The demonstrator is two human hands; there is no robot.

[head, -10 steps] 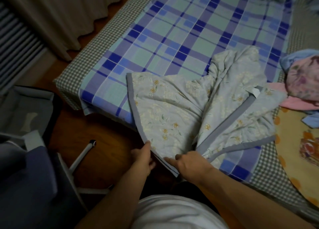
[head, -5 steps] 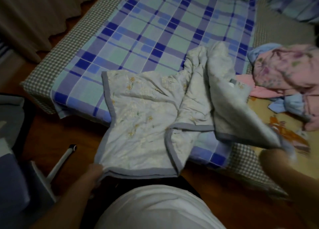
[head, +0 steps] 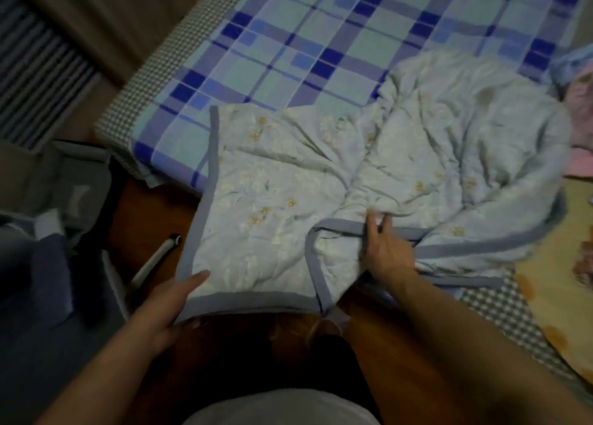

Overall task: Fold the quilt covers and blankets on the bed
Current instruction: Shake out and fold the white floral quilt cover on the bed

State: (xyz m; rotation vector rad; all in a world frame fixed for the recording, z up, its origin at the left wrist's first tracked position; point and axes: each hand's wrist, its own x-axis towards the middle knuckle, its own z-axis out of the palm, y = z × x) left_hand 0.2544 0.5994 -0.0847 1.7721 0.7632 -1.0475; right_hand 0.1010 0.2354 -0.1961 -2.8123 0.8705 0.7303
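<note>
Floral quilt being squared for its first fold

The bed carries the quilt at 3 o'clock; left hand grasps its 7 o'clock corner, right hand pinches the grey border; next, likely pulling edges straight.

Dim, warm indoor light, soft and grainy throughout, with motion blur right of the hands and deep shadow below them.
</note>
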